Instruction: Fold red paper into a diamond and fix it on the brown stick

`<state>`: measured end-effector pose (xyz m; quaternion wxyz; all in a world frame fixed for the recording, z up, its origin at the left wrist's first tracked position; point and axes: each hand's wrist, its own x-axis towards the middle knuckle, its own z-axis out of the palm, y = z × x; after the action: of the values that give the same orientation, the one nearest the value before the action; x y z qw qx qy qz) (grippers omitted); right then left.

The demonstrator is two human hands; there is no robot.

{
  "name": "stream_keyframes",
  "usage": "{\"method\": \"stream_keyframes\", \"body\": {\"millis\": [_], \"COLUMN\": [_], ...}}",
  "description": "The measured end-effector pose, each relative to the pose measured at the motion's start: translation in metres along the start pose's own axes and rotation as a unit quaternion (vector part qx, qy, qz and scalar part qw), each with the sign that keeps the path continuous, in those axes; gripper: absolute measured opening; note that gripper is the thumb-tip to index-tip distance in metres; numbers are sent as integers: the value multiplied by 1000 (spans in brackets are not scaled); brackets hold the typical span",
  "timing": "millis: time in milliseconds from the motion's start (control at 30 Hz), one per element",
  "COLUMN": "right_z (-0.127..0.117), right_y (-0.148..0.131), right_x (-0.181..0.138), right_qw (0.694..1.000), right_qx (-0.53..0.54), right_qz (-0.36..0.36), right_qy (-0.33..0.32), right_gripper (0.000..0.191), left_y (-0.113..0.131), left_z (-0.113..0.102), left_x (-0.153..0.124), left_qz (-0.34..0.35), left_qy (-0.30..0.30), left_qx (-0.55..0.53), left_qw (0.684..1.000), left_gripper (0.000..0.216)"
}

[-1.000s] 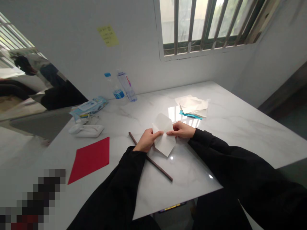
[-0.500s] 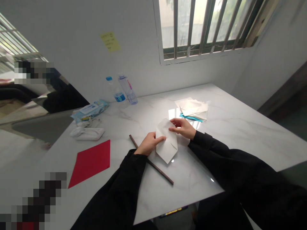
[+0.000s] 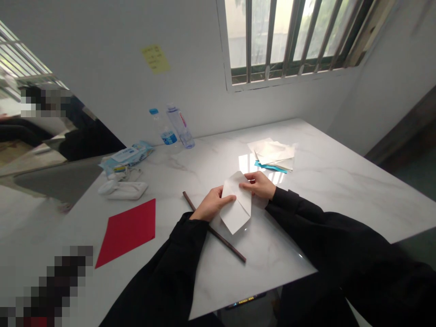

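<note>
Gripping one folded white paper [image 3: 235, 216] between them, the left hand [image 3: 211, 204] pinched its left edge and the right hand [image 3: 261, 185] its upper right edge, thumbs on top, fingers closed. The paper was over the marbled table [image 3: 340, 181], near one dark stick [image 3: 227, 243].

No words can be read: writing on the yellow note [image 3: 156, 59] and the blue bottle label [image 3: 169, 138] is too small.
</note>
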<state>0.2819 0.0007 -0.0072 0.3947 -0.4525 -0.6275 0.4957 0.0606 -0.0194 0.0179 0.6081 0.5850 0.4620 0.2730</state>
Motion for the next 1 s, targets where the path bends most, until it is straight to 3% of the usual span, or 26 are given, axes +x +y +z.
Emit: {"method": "stream_keyframes", "body": {"millis": [133,267,367,567,800,1000], "right_z": [-2,-1,-1,-1,-2,-2], "right_y": [1,-3,-6,-3,-3,-10], "right_x": [1,-2,-6,-6,-5,-8], "right_qw": [997,988,975,971,969,968], "right_qx": [38,-50,-108,-153,-161,-142], "right_qz": [-59,-147,-192,-172,-180,-208], "right_qy": [-36,15,14,59,51,6], "right_gripper": [41,35,37,40,36,41], "left_y": [-1,-1,-1,-2,-3,0], "left_z": [0,1,1,1,0,0], "left_x": [0,1,1,2,3,2], "left_qz": [4,-6,-9,-10,-10,-7], "left_qy": [14,21,19,26,30,31], "left_qx": [-25,-60,-75,-69,-63,-71], "left_qw": [1000,998,997,997,998,997], "left_gripper": [44,44,45,45,42,43]}}
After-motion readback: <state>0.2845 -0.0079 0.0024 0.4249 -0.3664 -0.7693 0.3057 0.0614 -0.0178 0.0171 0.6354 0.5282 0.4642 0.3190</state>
